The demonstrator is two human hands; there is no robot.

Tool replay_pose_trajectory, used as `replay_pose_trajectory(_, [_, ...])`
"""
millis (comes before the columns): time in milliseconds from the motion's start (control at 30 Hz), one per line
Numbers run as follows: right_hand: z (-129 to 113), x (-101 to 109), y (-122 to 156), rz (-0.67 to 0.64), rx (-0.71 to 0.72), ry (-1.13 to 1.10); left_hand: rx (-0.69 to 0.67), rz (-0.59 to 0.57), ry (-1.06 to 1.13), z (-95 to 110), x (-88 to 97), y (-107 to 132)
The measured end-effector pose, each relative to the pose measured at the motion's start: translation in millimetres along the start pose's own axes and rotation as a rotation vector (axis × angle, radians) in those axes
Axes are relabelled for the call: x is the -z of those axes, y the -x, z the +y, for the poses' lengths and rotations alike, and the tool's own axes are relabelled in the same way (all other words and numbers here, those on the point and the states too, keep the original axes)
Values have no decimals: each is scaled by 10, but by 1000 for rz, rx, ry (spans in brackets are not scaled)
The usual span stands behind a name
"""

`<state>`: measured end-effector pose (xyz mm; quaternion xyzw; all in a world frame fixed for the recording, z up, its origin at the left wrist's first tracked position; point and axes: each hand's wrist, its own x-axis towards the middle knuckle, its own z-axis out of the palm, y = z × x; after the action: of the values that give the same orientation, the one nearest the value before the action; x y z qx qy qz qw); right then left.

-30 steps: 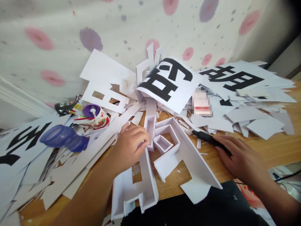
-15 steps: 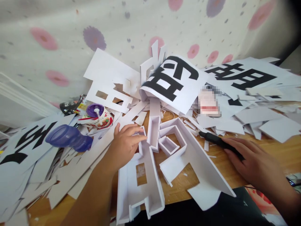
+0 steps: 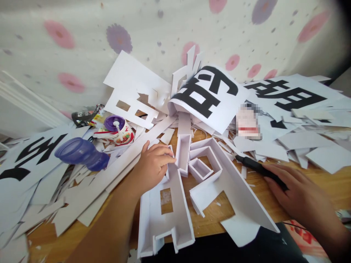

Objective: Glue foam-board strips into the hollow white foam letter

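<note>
My left hand (image 3: pixel 155 166) is closed at the upper part of a white foam-board letter shell (image 3: pixel 183 204), its fingers bent over a short upright wall and partly hiding it. Thin walls stand along the edges of this shell. Just right of my fingers is a narrow walled box piece (image 3: pixel 183 153). Another walled letter piece (image 3: pixel 233 175) lies to the right, around a small open box (image 3: pixel 201 168). My right hand (image 3: pixel 297 190) rests on the table, wrapped round a black-handled knife (image 3: pixel 260 170) that points left among white scraps.
White offcuts (image 3: pixel 294 142) heap up at the right and a long strip (image 3: pixel 109 182) lies left. Printed character sheets (image 3: pixel 203 95) stand behind. A purple translucent bottle (image 3: pixel 82 153) lies by a food cup (image 3: pixel 123 133). A dark surface (image 3: pixel 219 248) fills the near edge.
The whole view has shifted slightly, so most things sit a little further right. My left fingers have curled more on the shell's wall. My right hand keeps its hold on the knife.
</note>
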<state>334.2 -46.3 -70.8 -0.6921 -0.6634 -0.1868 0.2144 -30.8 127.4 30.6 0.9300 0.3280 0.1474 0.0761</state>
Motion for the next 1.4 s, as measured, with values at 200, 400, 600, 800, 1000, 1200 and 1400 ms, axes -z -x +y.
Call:
replay_pose_trajectory(200, [-9, -5, 7, -19, -35, -48, -22, 85, -11, 8, -60, -18])
replay_pose_trajectory(400, [-61, 74, -22, -42, -62, -57, -241, 132, 42, 43, -61, -33])
replay_pose_trajectory(600, [-55, 80, -25, -37, -81, -117, -333, 30, 74, 77, -53, -58])
replay_pose_trajectory(800, [-51, 70, -16, -15, -67, -110, -324, 52, 90, 40, -82, -50])
replay_pose_trajectory(1000, [-41, 58, -18, -26, -57, -102, -325, 37, 126, 25, -98, -88])
replay_pose_trajectory(1200, [21, 7, 40, 0, -8, -112, -224, 80, 163, 288, 144, 110])
replay_pose_trajectory(1400, [98, -130, 74, 7, 14, -142, -68, -96, 147, 686, 200, 738])
